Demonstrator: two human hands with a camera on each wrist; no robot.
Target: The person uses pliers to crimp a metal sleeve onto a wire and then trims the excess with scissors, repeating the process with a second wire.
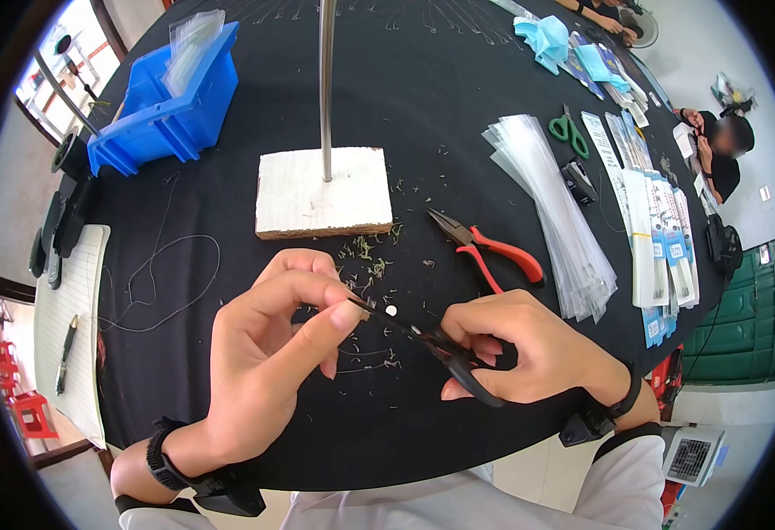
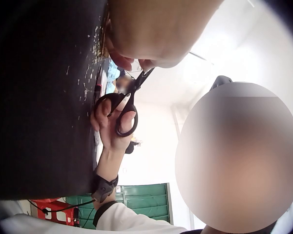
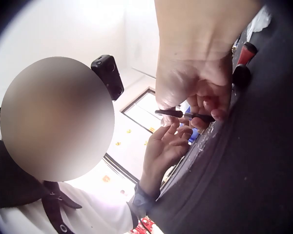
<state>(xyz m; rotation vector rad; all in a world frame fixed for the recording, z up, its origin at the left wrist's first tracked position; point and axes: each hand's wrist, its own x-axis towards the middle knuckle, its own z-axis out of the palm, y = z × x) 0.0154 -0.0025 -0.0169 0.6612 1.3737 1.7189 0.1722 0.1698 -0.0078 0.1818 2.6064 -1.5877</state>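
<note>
My right hand (image 1: 529,349) holds a pair of black scissors (image 1: 460,367), with thumb and fingers through the handle loops. The left wrist view shows these scissors (image 2: 132,88) with the loops apart, their blades reaching up to the left fingertips. My left hand (image 1: 268,331) pinches something small between thumb and index finger, right at the blade tips. I cannot tell what it is, as the fingertips cover most of it. Below the hands, small green and pale clippings (image 1: 365,265) and a white round dot (image 1: 391,310) lie on the black cloth (image 1: 317,442).
Ahead stands a white block (image 1: 290,190) with a metal rod (image 1: 326,88). Red-handled pliers (image 1: 506,252), clear plastic sleeves (image 1: 551,212) and green scissors (image 1: 569,132) lie to the right. On the left are a blue bin (image 1: 162,124), a notebook (image 1: 74,371) with a pen (image 1: 67,353), and coiled line (image 1: 218,256).
</note>
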